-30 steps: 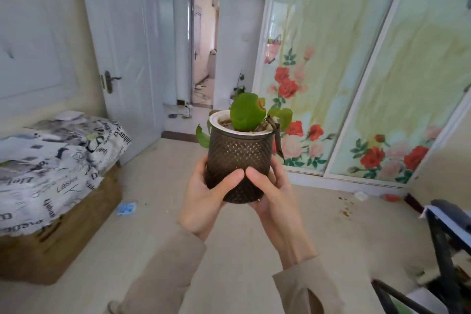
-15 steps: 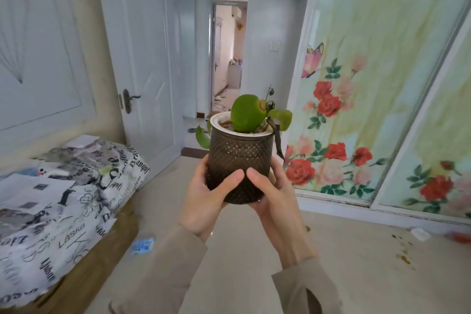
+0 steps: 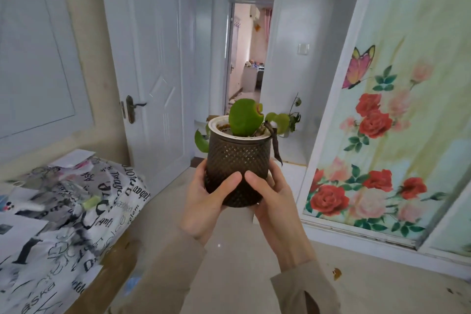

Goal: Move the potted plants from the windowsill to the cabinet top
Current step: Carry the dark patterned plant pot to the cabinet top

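Observation:
A potted plant (image 3: 238, 158), a dark brown textured pot with a white inner rim and a few round green leaves, is held upright at chest height in the middle of the view. My left hand (image 3: 206, 201) wraps its left side and underside. My right hand (image 3: 271, 201) wraps its right side, with both thumbs pressed on the front of the pot. No windowsill or cabinet top is in view.
A bed with a printed cover (image 3: 63, 216) stands at the left. A white door (image 3: 153, 71) stands open beside a doorway (image 3: 244, 58) straight ahead. Another small plant (image 3: 293, 115) stands by the doorway. A flowered sliding wardrobe door (image 3: 387, 122) fills the right.
The view has turned left and moved nearer the doorway; the wardrobe has slid to the right. Both hands keep the same grip on the pot.

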